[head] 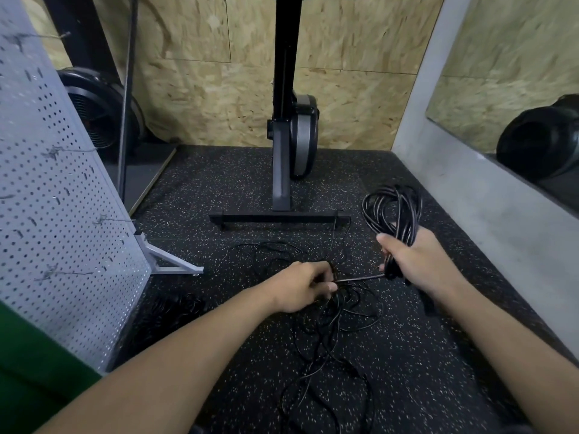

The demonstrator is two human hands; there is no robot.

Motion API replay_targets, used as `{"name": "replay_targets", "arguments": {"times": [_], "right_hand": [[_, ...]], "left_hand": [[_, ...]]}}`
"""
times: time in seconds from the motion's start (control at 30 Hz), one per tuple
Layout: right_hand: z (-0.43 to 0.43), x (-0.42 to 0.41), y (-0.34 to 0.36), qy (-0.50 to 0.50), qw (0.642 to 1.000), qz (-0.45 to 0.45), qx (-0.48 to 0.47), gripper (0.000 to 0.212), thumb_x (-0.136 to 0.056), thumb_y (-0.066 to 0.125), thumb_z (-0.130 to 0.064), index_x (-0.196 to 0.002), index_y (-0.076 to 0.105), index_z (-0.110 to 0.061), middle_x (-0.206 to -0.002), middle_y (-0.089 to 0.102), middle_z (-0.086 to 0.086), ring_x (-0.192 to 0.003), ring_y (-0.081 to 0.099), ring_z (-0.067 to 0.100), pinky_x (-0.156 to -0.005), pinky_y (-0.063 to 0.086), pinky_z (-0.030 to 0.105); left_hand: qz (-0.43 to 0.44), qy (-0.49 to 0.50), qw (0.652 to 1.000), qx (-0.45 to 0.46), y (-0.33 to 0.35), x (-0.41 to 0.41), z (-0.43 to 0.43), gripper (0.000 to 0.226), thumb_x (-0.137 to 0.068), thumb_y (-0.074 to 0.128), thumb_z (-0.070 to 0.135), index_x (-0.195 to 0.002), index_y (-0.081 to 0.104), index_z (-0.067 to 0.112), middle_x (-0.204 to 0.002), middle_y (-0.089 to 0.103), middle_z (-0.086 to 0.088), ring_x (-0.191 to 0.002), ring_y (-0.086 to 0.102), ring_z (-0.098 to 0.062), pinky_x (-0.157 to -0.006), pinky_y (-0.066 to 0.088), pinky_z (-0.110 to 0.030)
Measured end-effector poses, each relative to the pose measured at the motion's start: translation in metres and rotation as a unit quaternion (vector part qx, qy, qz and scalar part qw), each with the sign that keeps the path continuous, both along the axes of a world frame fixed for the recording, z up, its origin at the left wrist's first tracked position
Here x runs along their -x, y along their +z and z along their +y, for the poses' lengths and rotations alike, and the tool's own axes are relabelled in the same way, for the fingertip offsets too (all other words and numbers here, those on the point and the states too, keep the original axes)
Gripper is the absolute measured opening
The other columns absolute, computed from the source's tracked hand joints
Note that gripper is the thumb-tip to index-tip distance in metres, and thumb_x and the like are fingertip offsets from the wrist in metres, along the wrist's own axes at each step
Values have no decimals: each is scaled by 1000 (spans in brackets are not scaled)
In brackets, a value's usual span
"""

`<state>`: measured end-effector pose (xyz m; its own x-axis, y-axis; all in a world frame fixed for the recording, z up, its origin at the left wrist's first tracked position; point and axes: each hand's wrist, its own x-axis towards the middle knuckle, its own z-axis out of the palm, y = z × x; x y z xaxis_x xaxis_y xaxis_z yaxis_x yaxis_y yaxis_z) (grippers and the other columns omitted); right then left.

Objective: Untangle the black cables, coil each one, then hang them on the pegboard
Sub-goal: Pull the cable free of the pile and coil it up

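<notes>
Head view, coiling step: right hand (419,261) at 3 o'clock grips 1 black cable coil (393,208); left hand (300,286) pinches its strand (360,278) above the floor tangle (338,324). Next, probably: feed another loop.

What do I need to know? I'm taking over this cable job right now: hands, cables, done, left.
Right hand grips a part-wound coil of black cable. Left hand pinches the strand leading to it.
The remaining cables lie tangled on the floor mat.
Pegboard stands at left, no cable on it.
Left: finish this coil, untangle and coil the others, hang all.
</notes>
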<state>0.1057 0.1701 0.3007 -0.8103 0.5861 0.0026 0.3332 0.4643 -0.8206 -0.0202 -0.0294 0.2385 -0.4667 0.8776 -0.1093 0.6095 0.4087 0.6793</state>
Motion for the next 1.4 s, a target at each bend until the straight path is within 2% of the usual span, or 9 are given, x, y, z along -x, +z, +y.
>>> {"name": "replay_targets", "arguments": {"times": [0.17, 0.33, 0.47, 0.57, 0.77, 0.93, 1.1, 1.27, 1.4], "right_hand": [[4, -3, -3, 29, 988, -93, -116, 45, -101, 47, -64, -109, 69, -26, -102, 71, -2, -93, 65, 18, -80, 46, 35], [-30, -13, 18, 172, 977, -122, 28, 92, -77, 27, -100, -116, 74, -31, -100, 76, -8, -96, 71, 8, -91, 51, 35], [-34, -18, 14, 293, 935, -180, 92, 28, -94, 67, -59, -108, 70, -36, -95, 78, -11, -89, 73, 4, -87, 53, 31], [-34, -17, 12, 304, 933, -178, 68, 7, -101, 66, -36, -101, 67, -29, -77, 72, -17, -72, 66, -3, -76, 47, 26], [-17, -17, 16, 255, 956, -136, 47, 15, -97, 68, -38, -99, 67, -23, -79, 72, -14, -76, 69, 4, -79, 52, 34], [-14, -20, 19, 259, 954, -57, 138, 17, -101, 62, -14, -85, 62, -20, -67, 69, -11, -61, 66, 3, -58, 51, 22], [-10, -19, 13, 202, 967, 5, 154, 17, -97, 70, -19, -86, 62, -9, -73, 62, 2, -66, 62, 17, -67, 54, 39], [-20, -14, 8, 144, 980, 115, 69, 9, -102, 65, -18, -97, 71, -23, -77, 71, -8, -74, 67, 7, -76, 50, 31], [-34, -9, 16, 129, 972, 187, 59, 16, -102, 64, -17, -110, 74, -27, -95, 78, -14, -92, 71, 3, -84, 52, 20]], "left_hand": [[133, -7, 976, -171, 54, -16, 0, 17, -100, 68, 38, -94, 66, 23, -82, 65, 14, -73, 59, -1, -66, 43, -15], [204, 10, 926, -317, 69, -12, -3, 13, -87, 85, 23, -93, 76, 15, -88, 70, 7, -81, 64, -4, -77, 50, -19], [171, 32, 922, -345, 65, -11, -4, 33, -73, 95, 30, -89, 72, 12, -89, 64, 5, -84, 61, -9, -75, 46, -16], [161, 50, 929, -330, 58, -13, -2, 39, -73, 95, 34, -99, 72, 16, -98, 62, 7, -93, 61, -10, -81, 45, -14], [-162, 160, 946, -232, 34, 9, -7, 25, -111, 44, 39, -123, 65, 34, -119, 70, 15, -119, 63, -3, -107, 50, -36], [-84, 89, 990, -73, 2, 9, -6, 24, -104, 59, 9, -109, 70, 30, -117, 72, 11, -110, 66, -4, -99, 52, -25], [12, 156, 978, -138, 17, 5, 2, 20, -106, 61, 28, -99, 75, 16, -86, 76, 8, -55, 57, -3, -56, 43, -21], [-179, 173, 931, -267, 64, -26, 7, 18, -106, 62, 19, -101, 77, 12, -91, 81, -1, -91, 78, -16, -87, 62, -38], [-280, 200, 866, -362, 88, -42, 4, 19, -105, 61, 14, -105, 74, 0, -90, 79, -12, -87, 77, -23, -85, 65, -43]]}}
